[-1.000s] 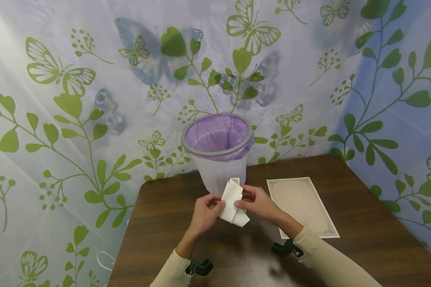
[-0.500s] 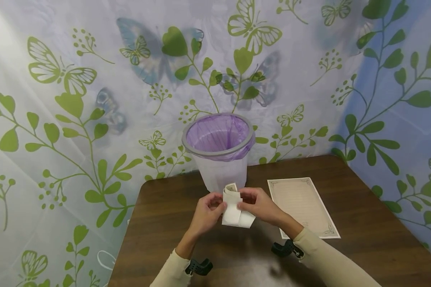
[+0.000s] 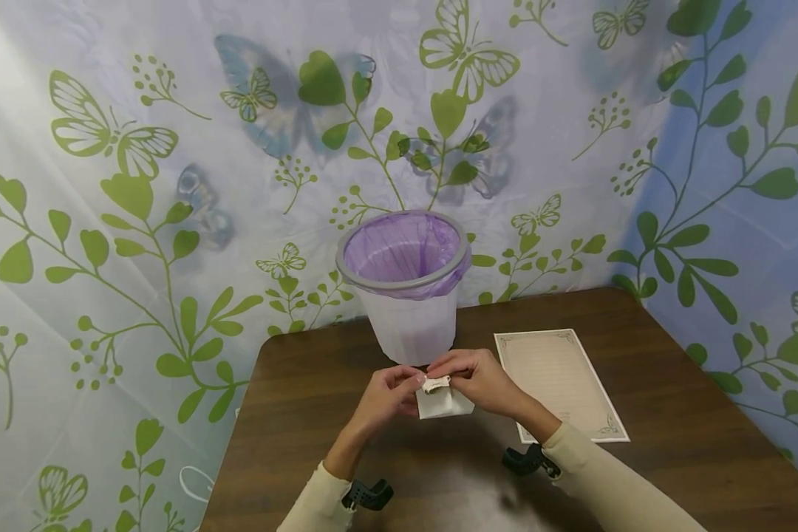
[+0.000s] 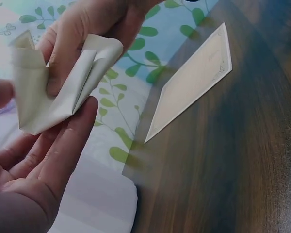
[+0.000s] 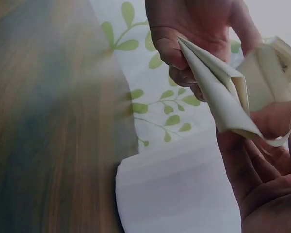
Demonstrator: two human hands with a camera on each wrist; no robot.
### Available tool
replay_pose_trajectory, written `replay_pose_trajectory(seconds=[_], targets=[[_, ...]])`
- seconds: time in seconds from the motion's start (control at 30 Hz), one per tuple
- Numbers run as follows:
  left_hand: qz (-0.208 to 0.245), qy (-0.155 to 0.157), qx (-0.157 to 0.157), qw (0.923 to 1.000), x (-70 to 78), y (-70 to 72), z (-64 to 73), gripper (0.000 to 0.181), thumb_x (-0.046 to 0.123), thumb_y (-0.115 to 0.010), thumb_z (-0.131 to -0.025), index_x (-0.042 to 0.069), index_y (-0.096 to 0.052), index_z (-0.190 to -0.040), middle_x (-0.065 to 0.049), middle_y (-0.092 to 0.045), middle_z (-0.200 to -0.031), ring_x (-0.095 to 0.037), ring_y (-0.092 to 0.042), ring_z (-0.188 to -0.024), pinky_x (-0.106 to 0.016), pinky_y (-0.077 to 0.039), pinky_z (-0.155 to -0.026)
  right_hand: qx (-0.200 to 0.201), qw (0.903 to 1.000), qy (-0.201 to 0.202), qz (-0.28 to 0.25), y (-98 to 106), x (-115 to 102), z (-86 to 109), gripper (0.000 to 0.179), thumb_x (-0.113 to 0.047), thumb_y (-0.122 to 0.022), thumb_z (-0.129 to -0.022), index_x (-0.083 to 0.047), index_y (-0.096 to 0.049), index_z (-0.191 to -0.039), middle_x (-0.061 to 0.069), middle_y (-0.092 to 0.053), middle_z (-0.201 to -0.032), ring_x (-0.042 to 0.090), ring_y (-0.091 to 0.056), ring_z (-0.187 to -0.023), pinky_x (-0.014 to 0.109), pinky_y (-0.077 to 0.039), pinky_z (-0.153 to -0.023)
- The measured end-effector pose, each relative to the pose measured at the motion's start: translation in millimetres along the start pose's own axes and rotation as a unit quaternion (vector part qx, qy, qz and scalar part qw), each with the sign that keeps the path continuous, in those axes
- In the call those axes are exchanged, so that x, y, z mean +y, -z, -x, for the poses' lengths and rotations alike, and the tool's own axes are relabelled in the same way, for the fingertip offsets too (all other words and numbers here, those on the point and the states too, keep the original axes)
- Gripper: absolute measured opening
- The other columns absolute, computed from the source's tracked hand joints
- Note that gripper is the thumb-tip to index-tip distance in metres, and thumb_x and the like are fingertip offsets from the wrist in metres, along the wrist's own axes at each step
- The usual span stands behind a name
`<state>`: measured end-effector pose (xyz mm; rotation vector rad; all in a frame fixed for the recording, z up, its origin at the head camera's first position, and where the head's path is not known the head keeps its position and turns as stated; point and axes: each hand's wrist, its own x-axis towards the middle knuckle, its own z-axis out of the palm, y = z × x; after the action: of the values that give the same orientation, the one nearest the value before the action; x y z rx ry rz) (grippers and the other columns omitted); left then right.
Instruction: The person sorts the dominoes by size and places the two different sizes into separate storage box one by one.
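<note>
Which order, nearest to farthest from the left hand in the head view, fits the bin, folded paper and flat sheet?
1. Folded paper: held by the left hand.
2. Bin: just behind.
3. Flat sheet: off to the right.

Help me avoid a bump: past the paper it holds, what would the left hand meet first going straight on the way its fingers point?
Most likely the right hand, which holds the same folded paper from the other side; the bin looks farther off, though depth is hard to judge.
</note>
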<state>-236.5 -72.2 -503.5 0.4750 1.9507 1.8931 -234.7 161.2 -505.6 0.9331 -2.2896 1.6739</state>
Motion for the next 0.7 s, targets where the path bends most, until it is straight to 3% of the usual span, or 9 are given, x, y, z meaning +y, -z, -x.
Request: replay_pose_trajectory(seconds=[0.2,0.4,0.5,0.57,0.7], targets=[[-0.007,-0.011,0.001,0.9999,0.2,0.1,1.6,0.030,0.018,-0.069,-0.095,0.001,-0.066,-0.119,-0.011,-0.073,-0.103,-0.020,-0.071,-0.085,-0.047,-0.061,-0.074,-0.051,0.9967,-0.047,-0.042,7,0,1.3,0.026,0.001,-0.064,-0.094,-0.008,-0.073,-0.117,0.006,-0.073,-0.117,0.018,-0.071,-0.101,0.029,-0.059,-0.079],[-0.003,-0.034,0.026,0.9991,3.0,-0.4,3.1,0.030,0.014,-0.072,-0.092,-0.001,-0.066,-0.118,-0.013,-0.071,-0.101,-0.019,-0.071,-0.083,-0.042,-0.061,-0.072,-0.113,0.9855,-0.069,-0.105,19,3,2.4,0.035,-0.010,-0.063,-0.099,-0.006,-0.063,-0.133,0.011,-0.069,-0.124,0.022,-0.069,-0.104,0.033,-0.059,-0.080],[0.000,-0.042,0.046,0.9981,3.6,1.0,2.6,0.030,0.012,-0.072,-0.092,-0.001,-0.065,-0.118,-0.016,-0.071,-0.102,-0.020,-0.071,-0.084,-0.043,-0.062,-0.072,-0.109,0.9829,-0.086,-0.121,22,2,1.6,0.035,-0.014,-0.060,-0.101,-0.008,-0.062,-0.135,0.012,-0.069,-0.125,0.024,-0.068,-0.106,0.034,-0.059,-0.082],[0.001,-0.045,0.052,0.9976,3.1,1.5,1.3,0.029,0.012,-0.073,-0.091,-0.001,-0.066,-0.117,-0.016,-0.071,-0.102,-0.021,-0.072,-0.084,-0.051,-0.060,-0.075,-0.093,0.9840,-0.105,-0.110,23,2,0.7,0.032,-0.019,-0.060,-0.101,-0.012,-0.064,-0.133,0.009,-0.070,-0.124,0.024,-0.068,-0.106,0.034,-0.059,-0.082],[-0.011,-0.052,0.056,0.9970,3.1,-0.3,-0.7,0.027,0.010,-0.072,-0.091,-0.001,-0.067,-0.115,-0.018,-0.071,-0.099,-0.020,-0.072,-0.081,-0.053,-0.060,-0.075,-0.063,0.9871,-0.121,-0.084,20,2,-0.8,0.026,-0.024,-0.063,-0.100,-0.014,-0.070,-0.124,0.006,-0.072,-0.116,0.022,-0.069,-0.096,0.033,-0.058,-0.077]])
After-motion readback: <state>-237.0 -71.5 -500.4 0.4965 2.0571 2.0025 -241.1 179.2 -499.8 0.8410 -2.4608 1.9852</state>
